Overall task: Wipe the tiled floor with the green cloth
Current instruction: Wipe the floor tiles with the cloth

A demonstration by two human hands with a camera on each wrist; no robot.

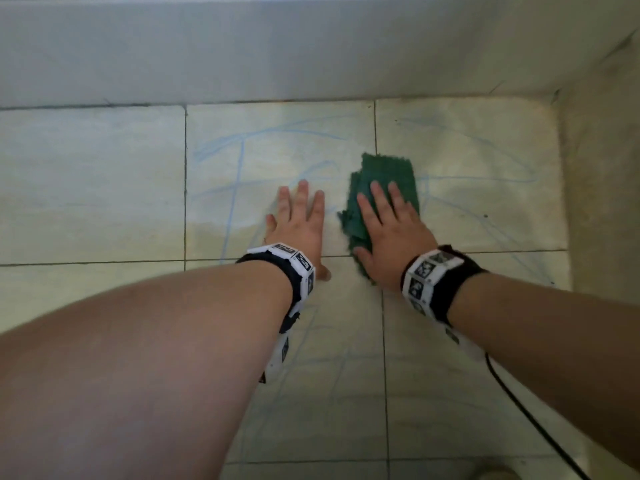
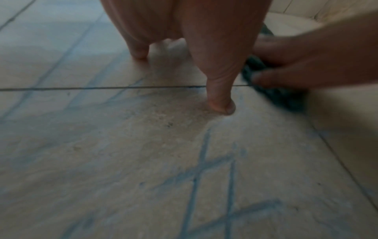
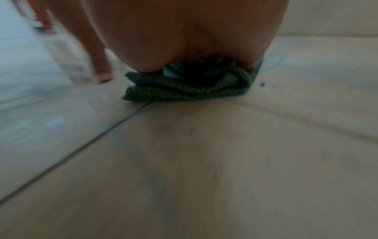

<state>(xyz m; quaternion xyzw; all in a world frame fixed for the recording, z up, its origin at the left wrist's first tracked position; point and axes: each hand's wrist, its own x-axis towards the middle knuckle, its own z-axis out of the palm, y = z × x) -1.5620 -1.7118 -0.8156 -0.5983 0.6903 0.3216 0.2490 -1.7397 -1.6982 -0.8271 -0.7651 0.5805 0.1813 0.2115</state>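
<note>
A folded green cloth (image 1: 388,174) lies on the pale tiled floor (image 1: 97,188), which carries blue scribbled lines (image 1: 263,133). My right hand (image 1: 391,226) lies flat on the cloth with straight, spread fingers, pressing it down. In the right wrist view the bunched cloth (image 3: 184,87) shows under the palm (image 3: 184,40). My left hand (image 1: 298,223) rests flat on the bare tile just left of the cloth, fingers straight. The left wrist view shows its thumb (image 2: 220,103) on the floor, with the cloth (image 2: 282,97) under my right hand's fingers (image 2: 296,77) beside it.
A grey wall base (image 1: 277,57) runs along the far side and meets another wall (image 1: 606,168) at the right corner. Dark grout lines (image 1: 185,188) cross the floor. A black cable (image 1: 526,417) trails from my right wrist band.
</note>
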